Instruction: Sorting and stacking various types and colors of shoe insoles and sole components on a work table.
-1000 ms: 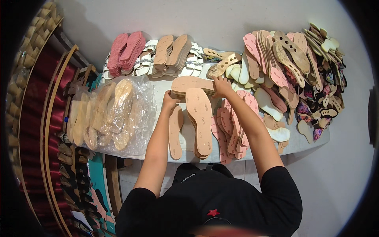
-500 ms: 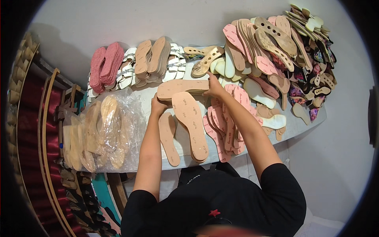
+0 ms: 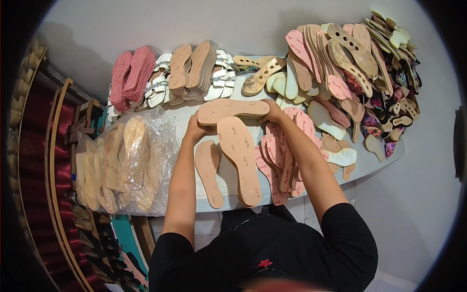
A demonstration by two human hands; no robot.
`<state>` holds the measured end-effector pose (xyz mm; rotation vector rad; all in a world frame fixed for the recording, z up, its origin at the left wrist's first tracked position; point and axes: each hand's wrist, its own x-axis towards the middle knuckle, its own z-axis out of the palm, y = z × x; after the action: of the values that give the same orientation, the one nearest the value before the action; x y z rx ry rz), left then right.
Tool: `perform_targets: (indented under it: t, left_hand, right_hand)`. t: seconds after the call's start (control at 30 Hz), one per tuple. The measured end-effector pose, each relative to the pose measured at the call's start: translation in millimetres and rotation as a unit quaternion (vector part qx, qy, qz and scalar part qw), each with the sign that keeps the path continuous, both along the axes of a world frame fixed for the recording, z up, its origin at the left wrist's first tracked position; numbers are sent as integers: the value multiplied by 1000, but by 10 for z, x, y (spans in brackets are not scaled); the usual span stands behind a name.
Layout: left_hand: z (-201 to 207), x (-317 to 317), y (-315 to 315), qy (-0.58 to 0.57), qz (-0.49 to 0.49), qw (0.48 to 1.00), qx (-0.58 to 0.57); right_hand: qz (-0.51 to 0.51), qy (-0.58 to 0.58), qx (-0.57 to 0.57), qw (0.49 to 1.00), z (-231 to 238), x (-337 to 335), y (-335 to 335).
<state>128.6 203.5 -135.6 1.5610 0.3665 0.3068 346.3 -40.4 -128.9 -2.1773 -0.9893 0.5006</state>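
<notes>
A stack of tan insoles (image 3: pixel 232 110) lies crosswise in front of me, held between both hands. My left hand (image 3: pixel 195 127) is closed around its left end, with the fingers partly hidden by the stack. At the narrower right end, my right hand (image 3: pixel 273 112) grips the stack. Another tan insole pile (image 3: pixel 238 158) points toward me just below, its top end against the held stack. To its left lies a tan insole (image 3: pixel 208 170). Pink printed insoles (image 3: pixel 279 158) are spread beside my right forearm.
A clear plastic bag of pale soles (image 3: pixel 136 155) stands at the left. Along the wall are red-pink insoles (image 3: pixel 138 73), white strapped sandals (image 3: pixel 224 75) and upright tan insoles (image 3: pixel 200 65). A large heap of mixed soles (image 3: pixel 348 58) covers the table's (image 3: pixel 389 160) right side.
My right hand has closed further around the right end of the held stack, its fingers less spread. The stack stays crosswise, and the whole view has shifted slightly.
</notes>
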Motion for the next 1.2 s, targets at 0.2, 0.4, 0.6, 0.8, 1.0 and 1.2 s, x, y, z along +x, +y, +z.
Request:
perform_targets:
  t: [0.2, 0.4, 0.6, 0.8, 1.0, 1.2]
  left_hand:
    - [50, -35, 22, 38, -21, 999, -34]
    - [-92, -69, 77, 45, 23, 998, 27]
    - [87, -35, -6, 35, -13, 998, -52]
    - [-44, -44, 71, 66, 1, 997, -31]
    - [-160, -43, 91, 37, -2, 998, -49]
    - [14, -33, 1, 76, 17, 996, -44]
  right_hand:
    - [73, -46, 6, 996, 8, 31, -31]
    - [62, -3, 62, 996, 57, -43, 9]
    - [1, -5, 62, 998, 73, -4, 6]
    - [-20, -9, 66, 998, -6, 19, 52]
    - [-58, -8, 37, 998, -69, 52, 58]
    - [-69, -11, 34, 997, -113, 60, 41]
